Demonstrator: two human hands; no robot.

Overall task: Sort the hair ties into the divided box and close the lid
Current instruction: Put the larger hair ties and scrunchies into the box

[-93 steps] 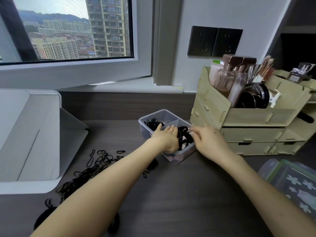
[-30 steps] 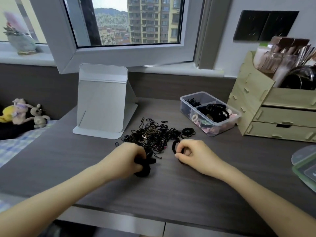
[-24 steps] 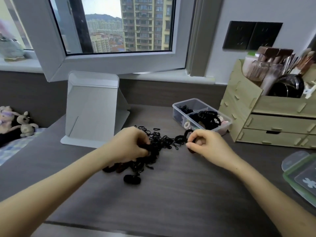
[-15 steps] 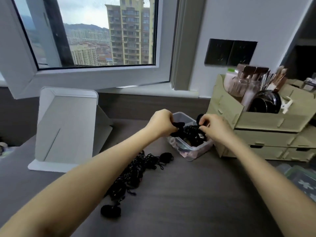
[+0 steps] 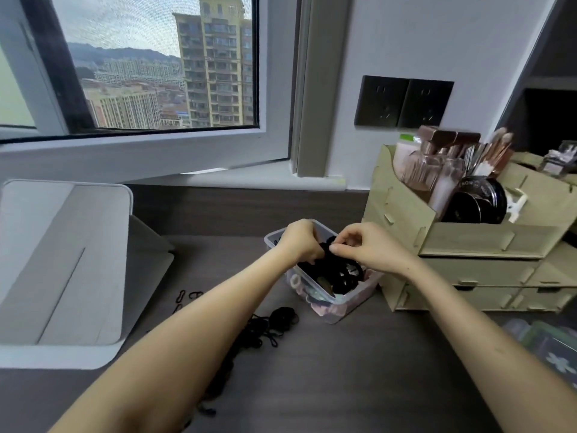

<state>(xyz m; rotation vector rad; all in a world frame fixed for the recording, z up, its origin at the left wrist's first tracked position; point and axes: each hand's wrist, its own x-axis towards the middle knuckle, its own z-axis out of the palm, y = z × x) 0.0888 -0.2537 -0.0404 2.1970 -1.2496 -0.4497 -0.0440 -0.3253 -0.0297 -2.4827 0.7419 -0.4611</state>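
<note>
The clear divided box (image 5: 349,304) sits on the dark desk beside a wooden organiser. Thick black hair ties (image 5: 338,273) fill its near compartment, with pale pink ones low against the wall. My left hand (image 5: 299,240) and my right hand (image 5: 363,246) hover over the box, fingers pinched together on black hair ties between them. A loose pile of thin black hair ties (image 5: 265,328) lies on the desk, partly hidden under my left forearm. The box's far compartment is mostly covered by my hands.
A wooden organiser (image 5: 468,254) full of cosmetics and brushes stands right of the box. A white folding mirror stand (image 5: 65,264) occupies the left. A green-rimmed lid (image 5: 552,348) lies at the right edge. The window sill and wall run behind.
Both hands carried black hair ties from the loose pile up to the box and now hold them lower over the near compartment. The camera view swung right and forward.
</note>
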